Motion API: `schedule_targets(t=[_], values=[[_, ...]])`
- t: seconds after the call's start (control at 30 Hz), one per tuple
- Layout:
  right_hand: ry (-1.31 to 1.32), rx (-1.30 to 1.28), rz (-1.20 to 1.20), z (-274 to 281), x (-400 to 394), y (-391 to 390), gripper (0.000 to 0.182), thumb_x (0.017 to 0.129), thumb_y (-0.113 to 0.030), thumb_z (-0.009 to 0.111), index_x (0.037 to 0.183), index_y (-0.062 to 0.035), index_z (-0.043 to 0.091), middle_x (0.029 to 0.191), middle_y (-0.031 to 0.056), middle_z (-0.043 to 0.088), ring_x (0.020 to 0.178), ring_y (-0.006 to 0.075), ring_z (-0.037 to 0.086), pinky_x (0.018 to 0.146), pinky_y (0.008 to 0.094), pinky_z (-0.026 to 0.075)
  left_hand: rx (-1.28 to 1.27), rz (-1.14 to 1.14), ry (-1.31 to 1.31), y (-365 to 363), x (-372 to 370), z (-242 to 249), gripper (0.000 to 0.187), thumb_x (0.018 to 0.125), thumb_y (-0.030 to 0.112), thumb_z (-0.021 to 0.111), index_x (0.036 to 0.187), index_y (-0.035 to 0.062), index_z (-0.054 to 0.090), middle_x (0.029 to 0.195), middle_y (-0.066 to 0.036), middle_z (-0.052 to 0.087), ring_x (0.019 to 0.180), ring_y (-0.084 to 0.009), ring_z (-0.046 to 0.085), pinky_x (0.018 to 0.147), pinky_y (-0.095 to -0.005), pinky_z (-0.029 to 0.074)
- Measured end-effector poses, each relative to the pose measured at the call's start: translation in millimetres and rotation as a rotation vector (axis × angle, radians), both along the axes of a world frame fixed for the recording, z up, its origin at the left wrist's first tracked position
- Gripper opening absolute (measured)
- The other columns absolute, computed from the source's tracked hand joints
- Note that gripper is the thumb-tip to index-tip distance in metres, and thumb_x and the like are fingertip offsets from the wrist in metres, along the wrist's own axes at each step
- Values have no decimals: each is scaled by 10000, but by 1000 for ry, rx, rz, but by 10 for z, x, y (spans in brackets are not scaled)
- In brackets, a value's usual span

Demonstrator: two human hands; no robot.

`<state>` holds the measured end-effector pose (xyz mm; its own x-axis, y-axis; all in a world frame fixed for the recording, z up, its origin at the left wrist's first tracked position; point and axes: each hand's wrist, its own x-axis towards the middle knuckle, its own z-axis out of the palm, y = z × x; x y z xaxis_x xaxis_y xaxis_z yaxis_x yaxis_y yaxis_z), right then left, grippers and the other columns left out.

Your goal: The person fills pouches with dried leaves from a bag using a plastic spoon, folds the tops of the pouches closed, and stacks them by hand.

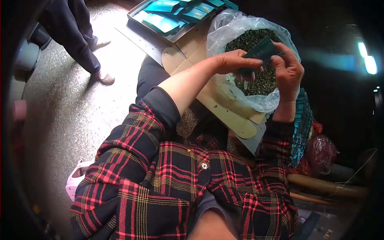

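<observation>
A small dark green packet (pixel 262 49) is held up over a clear plastic bag (pixel 219 38) filled with dried green leaves (pixel 262 85). My left hand (pixel 239 63) grips the packet from its left side, thumb lying along the near face and fingers tucked under. At its right end, my right hand (pixel 289 69) pinches the packet's edge between thumb and bent fingers. Both hands are above the bag's open mouth. Whatever is inside the packet is hidden from this angle.
A tray (pixel 175 39) of flat teal packets (pixel 162 22) lies at the top. Below the bag is a tan board (pixel 240 126). A stack of teal packets (pixel 301 124) and a red plastic bag (pixel 321 152) are at the right. Another person's legs (pixel 74 36) stand at upper left.
</observation>
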<state>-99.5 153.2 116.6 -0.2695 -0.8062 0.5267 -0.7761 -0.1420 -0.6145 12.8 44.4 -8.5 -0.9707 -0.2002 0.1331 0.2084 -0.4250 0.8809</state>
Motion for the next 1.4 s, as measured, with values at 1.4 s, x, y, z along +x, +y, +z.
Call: schedule_targets(t=[1.4], values=[[-98,97,53,-58,-119,-49,229,815,-36,642,1041,-8,665,904,47,665,842,105,608,781,243,489,21,-43,-46,-9,109,99,937,827,816,145,1035,45,635,686,-62,647,573,-124,624,457,-214,435]])
